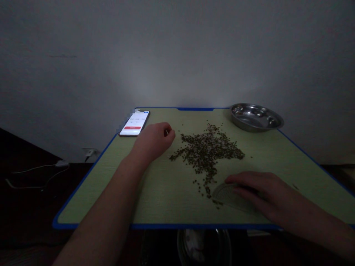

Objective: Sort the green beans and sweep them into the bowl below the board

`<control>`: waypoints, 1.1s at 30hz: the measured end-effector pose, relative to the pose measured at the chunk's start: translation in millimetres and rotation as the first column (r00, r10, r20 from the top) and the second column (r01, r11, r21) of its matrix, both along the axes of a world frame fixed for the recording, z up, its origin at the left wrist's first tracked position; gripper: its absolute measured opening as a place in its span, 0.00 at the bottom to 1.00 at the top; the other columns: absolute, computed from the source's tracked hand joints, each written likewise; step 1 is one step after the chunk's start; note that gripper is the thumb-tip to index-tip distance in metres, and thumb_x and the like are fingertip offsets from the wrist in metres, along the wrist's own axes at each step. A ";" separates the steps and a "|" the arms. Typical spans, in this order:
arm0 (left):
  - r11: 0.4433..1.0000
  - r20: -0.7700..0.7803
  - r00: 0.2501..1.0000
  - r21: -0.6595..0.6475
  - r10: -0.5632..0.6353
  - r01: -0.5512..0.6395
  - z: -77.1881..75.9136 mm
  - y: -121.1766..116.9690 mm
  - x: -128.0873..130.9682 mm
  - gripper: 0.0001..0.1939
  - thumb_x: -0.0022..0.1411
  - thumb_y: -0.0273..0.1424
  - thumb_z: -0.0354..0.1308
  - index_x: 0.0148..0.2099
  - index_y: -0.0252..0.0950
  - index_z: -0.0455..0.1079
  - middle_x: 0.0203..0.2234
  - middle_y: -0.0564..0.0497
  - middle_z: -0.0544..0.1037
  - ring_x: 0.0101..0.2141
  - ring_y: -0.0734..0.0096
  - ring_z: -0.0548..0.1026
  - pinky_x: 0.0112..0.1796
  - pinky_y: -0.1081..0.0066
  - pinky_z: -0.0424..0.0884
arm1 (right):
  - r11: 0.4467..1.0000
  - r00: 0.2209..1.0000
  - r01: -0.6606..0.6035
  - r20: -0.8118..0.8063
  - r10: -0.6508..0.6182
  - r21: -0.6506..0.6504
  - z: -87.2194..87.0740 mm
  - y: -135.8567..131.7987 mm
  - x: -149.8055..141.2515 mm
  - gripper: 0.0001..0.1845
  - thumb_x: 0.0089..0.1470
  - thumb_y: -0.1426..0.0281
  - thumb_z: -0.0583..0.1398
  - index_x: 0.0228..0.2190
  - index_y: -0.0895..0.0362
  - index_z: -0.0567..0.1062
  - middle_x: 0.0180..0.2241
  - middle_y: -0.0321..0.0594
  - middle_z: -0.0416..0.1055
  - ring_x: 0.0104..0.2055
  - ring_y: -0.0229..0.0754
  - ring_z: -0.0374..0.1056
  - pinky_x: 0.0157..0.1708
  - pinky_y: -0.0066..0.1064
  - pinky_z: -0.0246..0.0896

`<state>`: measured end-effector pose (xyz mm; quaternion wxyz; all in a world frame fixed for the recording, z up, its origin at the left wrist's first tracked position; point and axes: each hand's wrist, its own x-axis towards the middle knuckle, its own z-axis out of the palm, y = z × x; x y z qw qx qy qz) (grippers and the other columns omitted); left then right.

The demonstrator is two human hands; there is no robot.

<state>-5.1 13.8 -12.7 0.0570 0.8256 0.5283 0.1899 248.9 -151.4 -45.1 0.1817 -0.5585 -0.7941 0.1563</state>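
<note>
Gripping protractor [226, 194] by its edge: right hand [264, 192], near-right of beans [205, 147]. Likely light, stiff, slick; best pinched at rim. Beans likely hard, prone to roll. Left hand [156, 138] loosely curled, left of beans; contents can't tell.

A heap of dark and pale grains [210, 147] trailed from the middle of the table [166, 207] toward its front edge, near which the right hand [262, 195] held a clear half-round plate [226, 195]. The left hand [155, 138] curled beside a phone [133, 123] at the far left corner; a metal bowl [252, 122] stood far right.
</note>
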 end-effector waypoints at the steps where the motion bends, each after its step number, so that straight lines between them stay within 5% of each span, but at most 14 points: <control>1: 1.000 0.000 1.000 -0.003 -0.001 0.001 -0.2 0.0 0.0 0.13 0.59 0.36 0.48 0.33 0.38 0.72 0.29 0.47 0.77 0.28 0.67 0.71 0.30 0.66 0.62 | 1.000 1.000 0.003 0.003 -0.003 0.003 0.6 0.2 -1.4 0.16 0.61 0.61 0.53 0.44 0.50 0.77 0.41 0.38 0.78 0.41 0.44 0.74 0.42 0.36 0.70; 15: 1.000 -0.014 1.000 -0.010 0.004 -0.004 -0.6 -0.7 -0.4 0.14 0.59 0.36 0.47 0.34 0.37 0.73 0.29 0.46 0.78 0.29 0.66 0.72 0.31 0.67 0.63 | 0.993 0.996 0.074 0.035 -0.077 0.095 -5.0 7.5 -1.2 0.17 0.60 0.65 0.53 0.43 0.56 0.77 0.40 0.41 0.79 0.39 0.44 0.75 0.41 0.37 0.71; 33: 1.000 -0.018 1.000 -0.011 -0.003 0.003 -2.2 -0.7 -0.1 0.13 0.60 0.36 0.48 0.33 0.37 0.72 0.30 0.47 0.78 0.30 0.66 0.72 0.31 0.67 0.62 | 0.993 1.000 0.008 0.014 -0.010 0.114 -2.0 18.1 -12.3 0.14 0.60 0.67 0.54 0.44 0.55 0.76 0.41 0.40 0.78 0.41 0.42 0.74 0.40 0.35 0.69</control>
